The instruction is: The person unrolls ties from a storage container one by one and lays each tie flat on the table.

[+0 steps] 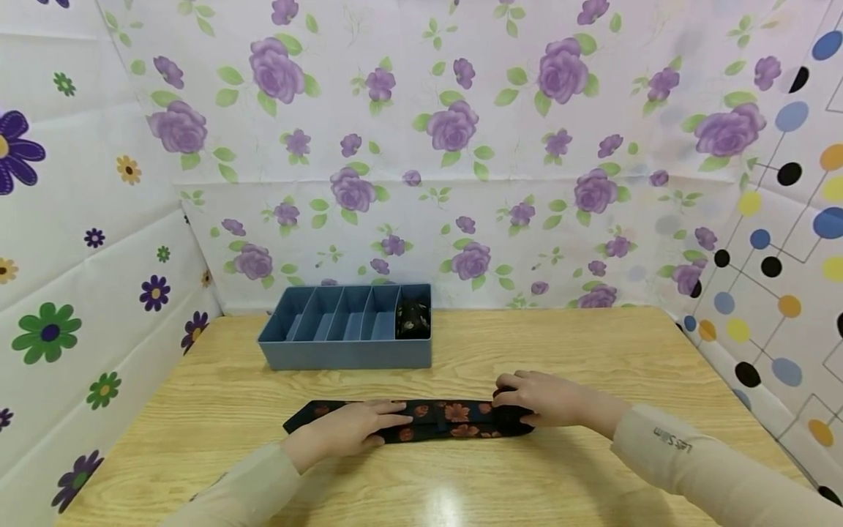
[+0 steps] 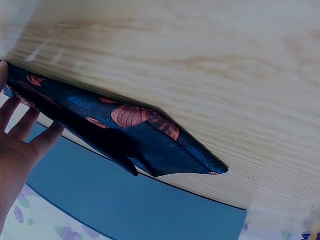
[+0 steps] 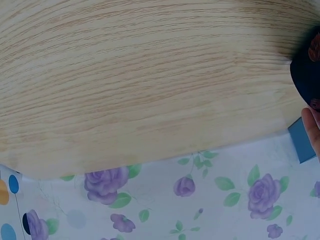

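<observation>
A dark necktie [image 1: 454,421] with orange and blue flowers lies folded lengthwise across the table in the head view. Its pointed end is at the left; the right end is bunched into a thicker fold. My left hand [image 1: 349,430] rests over the tie's left part, fingers stretched across the cloth. In the left wrist view, fingers [image 2: 22,125] touch the tie's edge near its pointed tip [image 2: 190,155]. My right hand [image 1: 543,399] grips the folded right end, its fingers curled over it. The right wrist view catches just a bit of that tie end [image 3: 307,75] and a fingertip.
Behind the tie stands a blue-grey divided box [image 1: 345,355] with several compartments. A dark patterned rolled cloth [image 1: 413,318] sits in its rightmost compartment. The wooden table [image 1: 593,351] meets flowered cloth walls at the back and left, and a dotted one at the right.
</observation>
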Demonstrator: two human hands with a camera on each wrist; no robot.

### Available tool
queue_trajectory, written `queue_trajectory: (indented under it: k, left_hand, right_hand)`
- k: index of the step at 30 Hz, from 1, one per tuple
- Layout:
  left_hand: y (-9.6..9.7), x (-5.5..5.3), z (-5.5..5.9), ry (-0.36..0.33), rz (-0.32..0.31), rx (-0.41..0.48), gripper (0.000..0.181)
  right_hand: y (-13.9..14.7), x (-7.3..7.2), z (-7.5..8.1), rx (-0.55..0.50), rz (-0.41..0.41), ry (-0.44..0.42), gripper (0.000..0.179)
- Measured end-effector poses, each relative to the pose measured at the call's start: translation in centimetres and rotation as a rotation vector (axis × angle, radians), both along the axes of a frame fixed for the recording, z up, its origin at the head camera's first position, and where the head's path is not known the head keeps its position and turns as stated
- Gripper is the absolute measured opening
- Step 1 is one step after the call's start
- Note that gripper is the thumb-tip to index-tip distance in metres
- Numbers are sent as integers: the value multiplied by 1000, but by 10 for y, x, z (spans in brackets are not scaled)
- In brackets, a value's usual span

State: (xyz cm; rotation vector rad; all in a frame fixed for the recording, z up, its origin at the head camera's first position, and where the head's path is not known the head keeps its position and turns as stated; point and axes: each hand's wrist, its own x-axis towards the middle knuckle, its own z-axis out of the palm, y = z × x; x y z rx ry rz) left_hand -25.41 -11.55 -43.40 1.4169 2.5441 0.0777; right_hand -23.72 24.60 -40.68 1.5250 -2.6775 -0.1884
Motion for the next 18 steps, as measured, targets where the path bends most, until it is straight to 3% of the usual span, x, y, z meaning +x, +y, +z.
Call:
queue_trajectory:
  k: [18]
  left_hand:
    - [-17,1,3,10,5,10,53]
  right_hand:
    - [-10,-3,-1,2,4,6,41]
